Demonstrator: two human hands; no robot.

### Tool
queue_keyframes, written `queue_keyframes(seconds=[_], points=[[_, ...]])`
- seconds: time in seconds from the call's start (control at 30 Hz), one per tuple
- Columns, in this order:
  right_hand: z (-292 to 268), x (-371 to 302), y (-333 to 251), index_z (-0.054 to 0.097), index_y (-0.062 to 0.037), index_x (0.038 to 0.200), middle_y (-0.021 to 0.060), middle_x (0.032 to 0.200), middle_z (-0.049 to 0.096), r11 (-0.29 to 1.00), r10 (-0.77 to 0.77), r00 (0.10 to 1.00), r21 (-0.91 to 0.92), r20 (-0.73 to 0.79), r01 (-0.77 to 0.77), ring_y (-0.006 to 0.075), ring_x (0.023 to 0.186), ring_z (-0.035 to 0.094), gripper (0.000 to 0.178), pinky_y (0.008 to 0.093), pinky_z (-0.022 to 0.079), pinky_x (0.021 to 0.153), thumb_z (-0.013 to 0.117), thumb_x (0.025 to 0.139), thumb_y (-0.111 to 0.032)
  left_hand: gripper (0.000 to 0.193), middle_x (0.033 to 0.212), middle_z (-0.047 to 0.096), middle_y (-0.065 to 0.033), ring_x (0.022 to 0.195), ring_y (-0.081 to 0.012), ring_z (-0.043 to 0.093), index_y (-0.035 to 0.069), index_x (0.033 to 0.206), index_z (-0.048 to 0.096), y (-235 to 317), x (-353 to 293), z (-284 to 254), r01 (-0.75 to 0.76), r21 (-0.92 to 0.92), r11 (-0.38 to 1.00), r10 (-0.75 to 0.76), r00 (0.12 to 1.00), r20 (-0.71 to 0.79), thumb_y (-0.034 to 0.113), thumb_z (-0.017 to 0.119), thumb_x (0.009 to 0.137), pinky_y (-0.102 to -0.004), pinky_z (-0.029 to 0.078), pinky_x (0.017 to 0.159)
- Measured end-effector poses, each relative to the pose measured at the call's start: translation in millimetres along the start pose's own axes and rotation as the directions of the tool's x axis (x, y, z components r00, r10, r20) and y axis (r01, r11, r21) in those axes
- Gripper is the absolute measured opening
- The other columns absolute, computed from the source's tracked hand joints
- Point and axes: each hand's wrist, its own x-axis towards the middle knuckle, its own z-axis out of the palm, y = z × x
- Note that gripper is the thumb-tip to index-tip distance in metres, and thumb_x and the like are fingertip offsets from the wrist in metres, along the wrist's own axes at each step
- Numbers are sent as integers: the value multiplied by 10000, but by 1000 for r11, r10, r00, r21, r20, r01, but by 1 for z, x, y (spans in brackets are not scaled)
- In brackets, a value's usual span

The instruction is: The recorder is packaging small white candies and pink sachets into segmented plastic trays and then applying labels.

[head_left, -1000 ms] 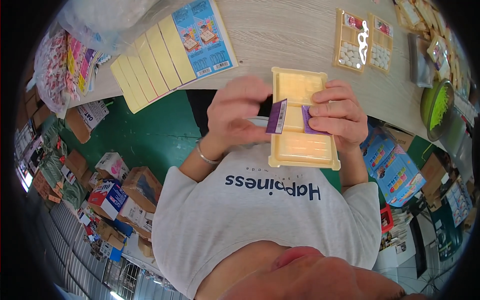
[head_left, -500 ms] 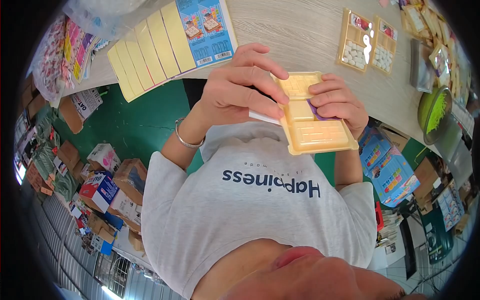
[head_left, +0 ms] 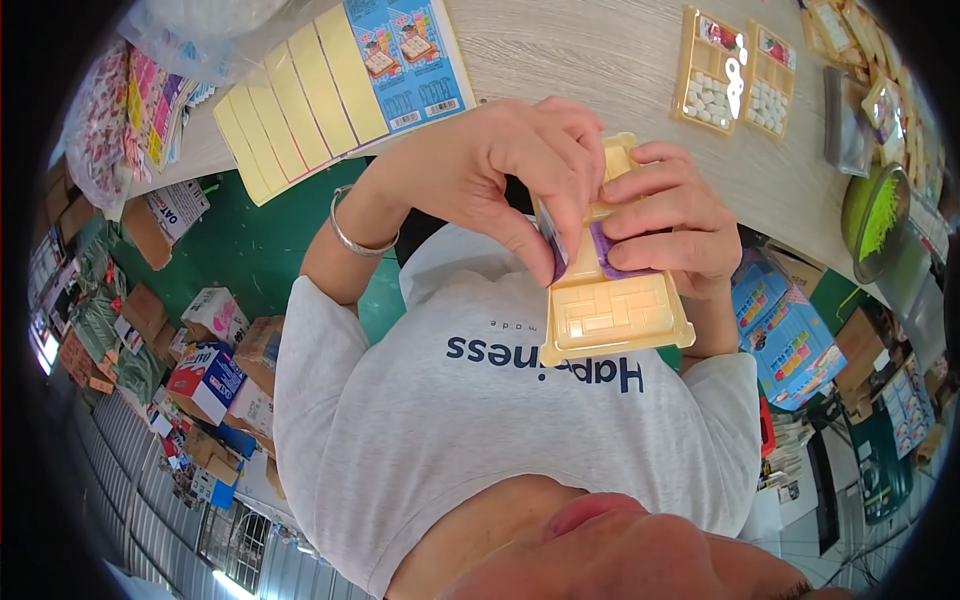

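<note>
In the head view, both hands hold a pale yellow plastic tray (head_left: 612,318) against the chest, below the wooden table (head_left: 590,60). The left hand (head_left: 500,170) pinches a small purple packet (head_left: 556,255) at the tray's upper part, and the right hand (head_left: 670,220) presses its fingers on another purple packet (head_left: 620,262)

Looked like a small packing workshop: wood-grain surface (head_left: 600,50) held filled trays (head_left: 735,85) and card sheets (head_left: 330,85); cartons (head_left: 215,375) cluttered the green floor (head_left: 250,240).

Tray (head_left: 612,318) between hands, before table (head_left: 600,50).
</note>
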Motion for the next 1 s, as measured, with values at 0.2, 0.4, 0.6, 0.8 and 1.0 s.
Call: queue_keyframes(seconds=[0.2, 0.4, 0.6, 0.8, 1.0], points=[[-3, 0, 0, 812, -174, 905, 8, 972, 677, 1000, 9, 1000, 6, -23, -9, 268, 995, 671, 186, 482, 493, 963, 821, 720, -159, 420, 956, 637, 1, 899, -228, 599, 107, 837, 688, 15, 10, 10, 264, -102, 959, -279, 942, -189, 331, 957, 605, -369, 447, 893], [-6, -3, 1, 806, -168, 875, 22, 980, 668, 1000, -4, 999, -16, -54, 4, 294, 1056, 645, 165, 533, 464, 1043, 816, 710, -163, 451, 847, 548, 44, 808, -176, 555, 168, 704, 612, 26, -8, 14, -47, 685, 727, 306, 915, -262, 484, 885, 534, -382, 435, 826], [-3, -2, 2, 817, -174, 922, 17, 997, 680, 998, -53, 997, -30, -63, 52, 291, 1078, 653, 244, 532, 487, 1035, 819, 678, -171, 253, 890, 703, 85, 810, -127, 638, 209, 883, 796, 46, -20, 29, -34, 796, 604, 275, 946, -169, 355, 875, 692, -362, 454, 824], [1, -1, 1, 813, -165, 927, 26, 1004, 689, 996, -76, 994, -52, -83, 72, 289, 1082, 656, 217, 520, 492, 1034, 808, 711, -179, 193, 1069, 757, 24, 949, -153, 709, 189, 1019, 785, 40, -35, 41, -76, 811, 579, 272, 957, -105, 220, 798, 830, -365, 477, 898], [7, 0, 8, 799, -146, 920, 42, 1001, 707, 989, -121, 986, -95, -113, 111, 291, 1041, 679, 191, 504, 517, 983, 794, 732, -179, 193, 1121, 753, -31, 1018, -190, 719, 143, 1056, 738, 20, -36, 45, -125, 833, 540, 370, 923, -102, 103, 714, 869, -351, 503, 905]])
